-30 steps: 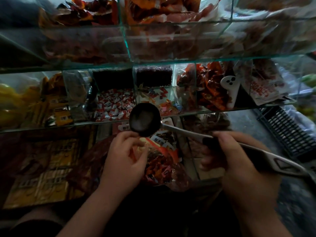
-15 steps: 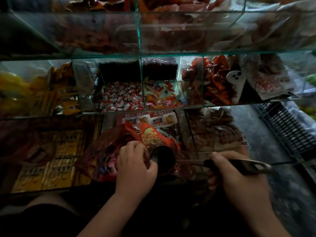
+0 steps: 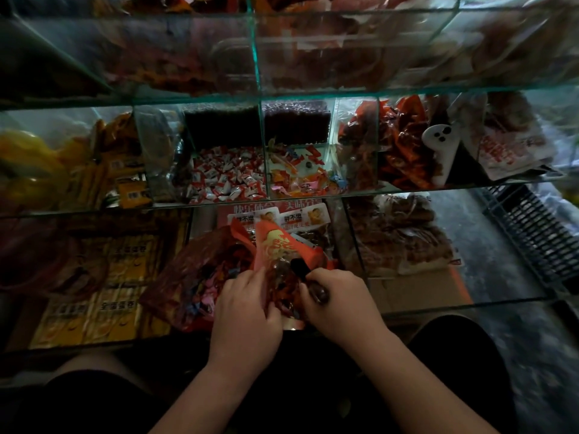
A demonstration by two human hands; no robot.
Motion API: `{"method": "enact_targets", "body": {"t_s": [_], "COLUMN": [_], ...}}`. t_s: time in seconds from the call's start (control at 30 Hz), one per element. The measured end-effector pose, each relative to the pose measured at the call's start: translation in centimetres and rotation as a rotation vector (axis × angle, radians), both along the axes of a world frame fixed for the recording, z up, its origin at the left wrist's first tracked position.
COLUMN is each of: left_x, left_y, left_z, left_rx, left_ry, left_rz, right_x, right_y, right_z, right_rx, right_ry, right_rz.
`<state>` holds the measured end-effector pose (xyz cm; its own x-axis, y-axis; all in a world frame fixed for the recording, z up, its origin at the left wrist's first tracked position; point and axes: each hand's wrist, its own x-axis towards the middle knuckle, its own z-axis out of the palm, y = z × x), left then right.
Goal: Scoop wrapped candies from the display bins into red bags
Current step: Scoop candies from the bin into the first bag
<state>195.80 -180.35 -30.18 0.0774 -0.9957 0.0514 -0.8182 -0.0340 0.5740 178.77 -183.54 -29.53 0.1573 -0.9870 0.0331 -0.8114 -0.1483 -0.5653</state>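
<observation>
The red bag [image 3: 282, 249], printed in gold, sits open at the lowest tier of the glass display case [image 3: 257, 57], with wrapped candies inside. The left hand [image 3: 247, 311] has its grip pinched on the bag's near edge. The right hand [image 3: 341, 305] has its grip clamped round the dark ladle [image 3: 317, 291], whose front end is in the bag's mouth. The middle tier holds red-and-white candies [image 3: 225, 180] beside mixed colourful candies [image 3: 300, 180]. Packets [image 3: 293, 218] behind the bag read "胖不墩".

Sweet shop: glass display bins [image 3: 260, 73], wrapped candies [image 3: 228, 180].
</observation>
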Motion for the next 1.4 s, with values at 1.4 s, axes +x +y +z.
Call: {"method": "enact_targets", "body": {"t_s": [1.4], "left_x": [-3.6], "left_y": [-3.0], "left_z": [1.2], "left_rx": [-0.054], "left_ry": [-0.006], "left_rz": [-0.242], "right_x": [-8.5], "right_y": [3.9], "right_z": [5.2], "right_rx": [-0.066], "right_ry": [-0.951], "right_rz": [-0.696]}}
